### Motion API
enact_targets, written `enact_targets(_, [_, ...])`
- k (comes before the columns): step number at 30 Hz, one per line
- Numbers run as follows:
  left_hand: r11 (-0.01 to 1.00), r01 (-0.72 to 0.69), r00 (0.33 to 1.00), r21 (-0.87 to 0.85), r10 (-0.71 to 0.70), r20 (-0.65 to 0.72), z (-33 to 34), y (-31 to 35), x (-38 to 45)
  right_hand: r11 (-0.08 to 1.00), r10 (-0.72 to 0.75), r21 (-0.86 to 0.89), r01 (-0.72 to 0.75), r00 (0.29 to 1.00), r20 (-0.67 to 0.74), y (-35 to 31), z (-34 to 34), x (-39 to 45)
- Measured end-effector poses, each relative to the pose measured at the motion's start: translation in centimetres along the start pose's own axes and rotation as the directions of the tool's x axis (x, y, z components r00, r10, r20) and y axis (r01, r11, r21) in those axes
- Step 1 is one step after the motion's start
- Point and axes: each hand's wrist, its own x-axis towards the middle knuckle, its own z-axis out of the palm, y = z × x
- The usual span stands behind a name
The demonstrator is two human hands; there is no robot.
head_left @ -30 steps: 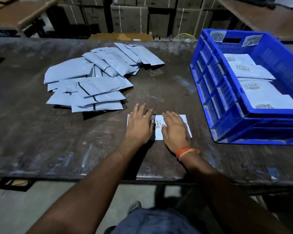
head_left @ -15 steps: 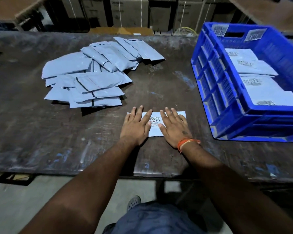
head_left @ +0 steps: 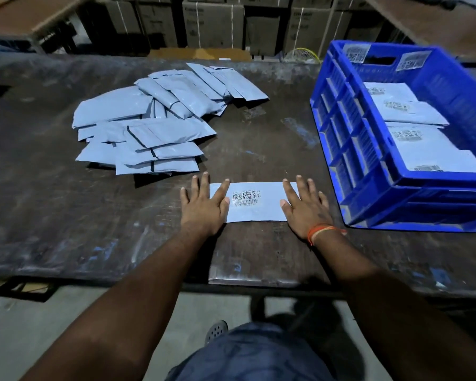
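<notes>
Near the table's (head_left: 66, 215) front edge, the left hand (head_left: 204, 207) and right hand (head_left: 305, 210), fingers flat and holding nothing, have slid apart, smoothing the labelled mailer (head_left: 256, 209) for the blue crate (head_left: 368, 193).

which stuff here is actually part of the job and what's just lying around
In the job: flat grey plastic mailer with barcode label, pressed by left hand and right hand; pile of grey plastic mailers; blue plastic crate holding labelled mailers.
Lying about: stacked cardboard boxes behind the table; flat brown cardboard sheet at the far table edge.
</notes>
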Motion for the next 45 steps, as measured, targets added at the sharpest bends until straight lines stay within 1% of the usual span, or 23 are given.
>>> enact_targets(1, [0.998, 0.061, 0.998, -0.009, -0.062, -0.017, -0.2, 0.2, -0.4, 1.0, 0.029, -0.006, -0.029, 1.0, -0.01, 0.0, -0.2, -0.1])
enact_targets(3, [0.982, 0.186, 0.975, -0.029, -0.188, -0.117, -0.7, 1.0, -1.5, 0.992, 0.124, 0.041, -0.121, 0.989, -0.075, -0.3, -0.7, -0.5])
enact_targets(5, [0.967, 0.243, 0.944, -0.075, -0.254, -0.212, -1.0, 2.0, -2.7, 0.976, 0.195, 0.134, -0.174, 0.967, -0.164, -1.1, -1.0, -1.1])
enact_targets(7, [0.954, 0.248, 0.941, -0.166, -0.278, -0.191, -1.6, 2.9, -3.0, 0.951, 0.237, 0.241, -0.191, 0.955, -0.178, -1.9, -1.2, -1.3])
enact_targets(9, [0.928, 0.236, 0.948, -0.288, -0.285, -0.143, -2.3, 3.3, -2.3, 0.905, 0.27, 0.372, -0.206, 0.955, -0.127, -2.0, -1.4, -0.8])
enact_targets(10, [0.896, 0.244, 0.946, -0.372, -0.304, -0.113, -2.4, 3.3, -1.8, 0.87, 0.276, 0.447, -0.208, 0.957, -0.092, -1.8, -1.5, -0.4])
enact_targets(12, [0.777, 0.285, 0.925, -0.561, -0.376, -0.051, -2.5, 2.8, -0.8, 0.761, 0.28, 0.615, -0.204, 0.96, -0.027, -1.2, -1.7, 0.0])
enact_targets(14, [0.662, 0.273, 0.922, -0.698, -0.386, -0.005, -2.2, 2.0, -0.2, 0.649, 0.273, 0.738, -0.186, 0.962, 0.002, -0.5, -1.8, -0.1])
enact_targets(16, [0.527, 0.238, 0.944, -0.816, -0.324, 0.066, -2.5, 1.3, 0.3, 0.542, 0.252, 0.827, -0.15, 0.968, 0.01, -0.5, -2.5, -0.3])
enact_targets(17, [0.43, 0.228, 0.952, -0.874, -0.285, 0.108, -2.9, 1.0, 0.6, 0.471, 0.233, 0.874, -0.124, 0.972, 0.012, -0.5, -2.9, -0.3])
enact_targets(19, [0.283, 0.228, 0.958, -0.932, -0.234, 0.164, -4.3, 0.1, 1.0, 0.349, 0.194, 0.934, -0.073, 0.981, 0.004, -0.5, -3.6, -0.1])
enact_targets(22, [0.191, 0.208, 0.96, -0.959, -0.226, 0.163, -7.3, -0.9, 1.9, 0.22, 0.164, 0.974, -0.048, 0.986, 0.012, -0.8, -5.8, 0.4])
enact_targets(23, [0.159, 0.197, 0.961, -0.967, -0.226, 0.159, -8.5, -1.1, 2.2, 0.199, 0.166, 0.979, -0.041, 0.986, 0.007, -1.1, -6.8, 0.6])
enact_targets(25, [0.104, 0.172, 0.964, -0.98, -0.224, 0.146, -11.5, -1.1, 2.7, 0.19, 0.174, 0.982, 0.004, 0.984, -0.038, -1.5, -9.4, 1.3])
enact_targets(27, [0.098, 0.146, 0.97, -0.984, -0.208, 0.123, -14.0, -1.0, 3.6, 0.208, 0.154, 0.976, 0.055, 0.984, -0.089, -1.7, -12.1, 2.1])
enact_targets(30, [0.134, 0.111, 0.98, -0.985, -0.181, 0.085, -17.2, -0.5, 4.9, 0.198, 0.14, 0.979, 0.04, 0.988, -0.069, -1.3, -15.9, 2.8])
enact_targets(34, [0.146, 0.06, 0.993, -0.988, -0.109, 0.045, -20.5, 1.5, 6.2, 0.247, 0.166, 0.967, 0.059, 0.981, -0.102, 0.5, -20.1, 3.0])
enact_targets(37, [0.159, 0.02, 0.999, -0.987, -0.046, 0.013, -21.8, 3.7, 7.2, 0.263, 0.2, 0.961, 0.085, 0.97, -0.14, 2.6, -22.3, 2.6])
enact_targets(42, [0.167, -0.034, 0.998, -0.985, 0.049, -0.027, -23.1, 9.7, 9.4, 0.297, 0.252, 0.95, 0.095, 0.952, -0.174, 8.5, -25.1, 2.7])
enact_targets(44, [0.189, -0.056, 0.995, -0.98, 0.088, -0.04, -23.4, 13.1, 10.6, 0.297, 0.29, 0.951, 0.082, 0.941, -0.172, 11.8, -26.0, 3.3])
enact_targets(45, [0.216, -0.077, 0.993, -0.973, 0.105, -0.055, -23.5, 15.1, 11.4, 0.297, 0.314, 0.952, 0.076, 0.934, -0.173, 13.6, -26.3, 3.7])
